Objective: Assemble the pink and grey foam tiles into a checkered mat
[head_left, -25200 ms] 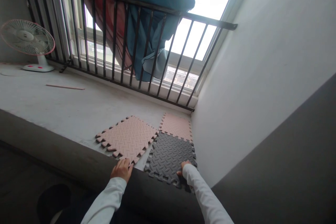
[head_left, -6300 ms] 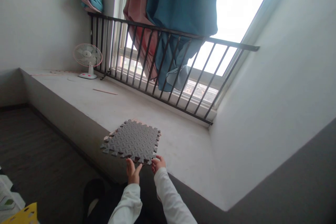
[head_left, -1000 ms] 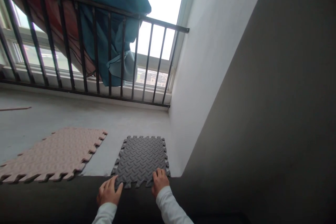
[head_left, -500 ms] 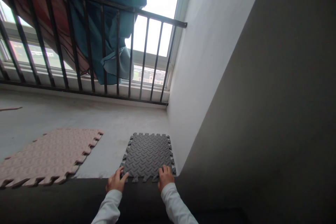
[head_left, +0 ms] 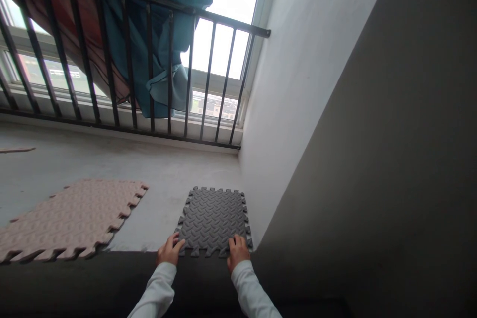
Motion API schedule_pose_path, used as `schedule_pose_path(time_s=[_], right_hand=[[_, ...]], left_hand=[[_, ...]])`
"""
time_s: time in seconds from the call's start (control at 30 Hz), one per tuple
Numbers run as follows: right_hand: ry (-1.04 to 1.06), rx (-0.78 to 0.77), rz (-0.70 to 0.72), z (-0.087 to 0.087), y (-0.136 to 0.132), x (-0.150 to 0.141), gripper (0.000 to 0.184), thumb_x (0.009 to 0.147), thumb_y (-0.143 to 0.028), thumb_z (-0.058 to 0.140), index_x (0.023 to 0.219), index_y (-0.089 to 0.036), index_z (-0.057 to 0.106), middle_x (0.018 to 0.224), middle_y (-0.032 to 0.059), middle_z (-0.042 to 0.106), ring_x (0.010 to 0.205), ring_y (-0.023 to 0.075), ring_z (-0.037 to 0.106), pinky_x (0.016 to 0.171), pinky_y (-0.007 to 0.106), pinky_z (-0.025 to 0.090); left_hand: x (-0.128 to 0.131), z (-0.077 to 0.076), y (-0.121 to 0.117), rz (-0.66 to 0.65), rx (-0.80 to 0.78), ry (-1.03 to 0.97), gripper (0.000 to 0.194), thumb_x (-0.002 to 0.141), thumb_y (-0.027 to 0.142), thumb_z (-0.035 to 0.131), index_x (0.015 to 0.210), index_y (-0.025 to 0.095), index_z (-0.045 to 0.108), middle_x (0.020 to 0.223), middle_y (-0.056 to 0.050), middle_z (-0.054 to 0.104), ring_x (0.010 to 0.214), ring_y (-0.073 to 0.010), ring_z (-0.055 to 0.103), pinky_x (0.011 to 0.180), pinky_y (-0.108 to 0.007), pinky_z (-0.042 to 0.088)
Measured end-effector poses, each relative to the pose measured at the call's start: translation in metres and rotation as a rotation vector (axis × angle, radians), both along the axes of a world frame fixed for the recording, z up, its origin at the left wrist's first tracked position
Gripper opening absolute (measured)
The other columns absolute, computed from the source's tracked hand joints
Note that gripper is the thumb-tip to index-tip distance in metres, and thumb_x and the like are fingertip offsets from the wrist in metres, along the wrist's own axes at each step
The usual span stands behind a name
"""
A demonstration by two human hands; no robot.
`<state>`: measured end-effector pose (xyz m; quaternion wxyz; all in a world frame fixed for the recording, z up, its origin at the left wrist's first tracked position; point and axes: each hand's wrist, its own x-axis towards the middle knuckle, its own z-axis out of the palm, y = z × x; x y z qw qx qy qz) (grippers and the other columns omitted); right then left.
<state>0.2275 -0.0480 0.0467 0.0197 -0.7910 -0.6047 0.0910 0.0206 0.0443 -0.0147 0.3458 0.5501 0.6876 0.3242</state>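
A dark grey foam puzzle mat [head_left: 214, 218] with a raised tread pattern and toothed edges lies on the pale ledge, close to the side wall. My left hand [head_left: 169, 251] grips its near left corner, thumb and fingers closed about the edge. At the near right part of the same mat, my right hand [head_left: 237, 251] has its fingers bent over the top; its thumb is mostly hidden. The mat's near teeth reach the front edge of the ledge. To the left lies a larger-looking pink foam mat [head_left: 78, 218], untouched by either hand.
Black metal railing [head_left: 149, 131] runs along the back before a window. Teal and reddish fabric [head_left: 171, 69] hangs over it. A white wall [head_left: 298, 84] rises at the right. A thin brownish strip [head_left: 17, 149] lies far left on the ledge [head_left: 160, 169].
The whole view has shifted slightly, so everything appears a little further right. Both hands keep the same hold on the grey mat.
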Motion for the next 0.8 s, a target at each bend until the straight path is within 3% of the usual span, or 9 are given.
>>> schedule_pose_path(time_s=[0.13, 0.27, 0.43, 0.5, 0.57, 0.67, 0.8], right_hand=[[-0.019, -0.031, -0.001, 0.005, 0.001, -0.002, 0.050, 0.057, -0.014, 0.056, 0.107, -0.019, 0.052, 0.123, 0.0101, 0.044, 0.113, 0.0242, 0.037, 0.090, 0.032, 0.036], [-0.021, -0.102, -0.009, 0.023, 0.013, -0.003, 0.048, 0.060, -0.020, 0.057, 0.107, -0.023, 0.052, 0.117, 0.0090, 0.049, 0.111, 0.0254, 0.041, 0.086, 0.037, 0.038], [-0.057, -0.161, -0.023, 0.046, 0.044, 0.007, 0.049, 0.065, -0.024, 0.055, 0.114, -0.023, 0.048, 0.121, 0.0098, 0.047, 0.112, 0.0235, 0.041, 0.088, 0.036, 0.037], [-0.095, -0.228, -0.044, 0.050, 0.058, 0.014, 0.056, 0.064, -0.029, 0.058, 0.118, -0.021, 0.045, 0.125, 0.0125, 0.043, 0.114, 0.0248, 0.040, 0.089, 0.037, 0.037], [-0.121, -0.296, -0.046, 0.050, 0.071, 0.020, 0.063, 0.061, -0.034, 0.063, 0.120, -0.021, 0.043, 0.126, 0.0146, 0.042, 0.114, 0.0259, 0.041, 0.089, 0.037, 0.038], [-0.130, -0.369, -0.002, 0.045, 0.084, 0.027, 0.064, 0.057, -0.037, 0.067, 0.115, -0.020, 0.047, 0.120, 0.0142, 0.049, 0.111, 0.0262, 0.046, 0.088, 0.037, 0.040], [-0.132, -0.418, 0.056, 0.035, 0.096, 0.031, 0.056, 0.054, -0.031, 0.070, 0.106, -0.018, 0.055, 0.116, 0.0134, 0.054, 0.107, 0.0263, 0.049, 0.088, 0.036, 0.042]], left_hand=[[0.001, -0.006, 0.002, -0.024, 0.026, -0.029, 0.035, 0.071, 0.035, 0.038, 0.099, 0.020, 0.053, 0.090, -0.006, 0.064, 0.098, -0.0188, 0.054, 0.091, -0.034, 0.037], [-0.002, -0.010, -0.001, -0.049, 0.075, 0.017, 0.036, 0.070, 0.036, 0.040, 0.101, 0.022, 0.051, 0.093, -0.004, 0.064, 0.097, -0.0187, 0.053, 0.090, -0.035, 0.038], [-0.043, -0.016, -0.004, -0.026, 0.398, 0.232, 0.035, 0.068, 0.032, 0.039, 0.097, 0.018, 0.053, 0.097, -0.007, 0.062, 0.097, -0.0221, 0.050, 0.092, -0.036, 0.035], [-0.072, -0.018, -0.004, 0.064, 0.530, 0.326, 0.032, 0.069, 0.028, 0.037, 0.094, 0.017, 0.054, 0.098, -0.009, 0.060, 0.097, -0.0233, 0.048, 0.092, -0.037, 0.034], [-0.101, -0.015, -0.004, 0.233, 0.575, 0.387, 0.029, 0.069, 0.026, 0.036, 0.092, 0.019, 0.054, 0.098, -0.010, 0.058, 0.098, -0.0238, 0.048, 0.092, -0.039, 0.034], [-0.133, -0.002, -0.003, 0.467, 0.529, 0.434, 0.029, 0.071, 0.027, 0.037, 0.093, 0.017, 0.053, 0.100, -0.011, 0.055, 0.100, -0.0242, 0.047, 0.091, -0.038, 0.033], [-0.147, 0.014, 0.000, 0.579, 0.431, 0.436, 0.032, 0.072, 0.030, 0.038, 0.094, 0.014, 0.054, 0.103, -0.012, 0.052, 0.099, -0.0246, 0.046, 0.089, -0.036, 0.034]])
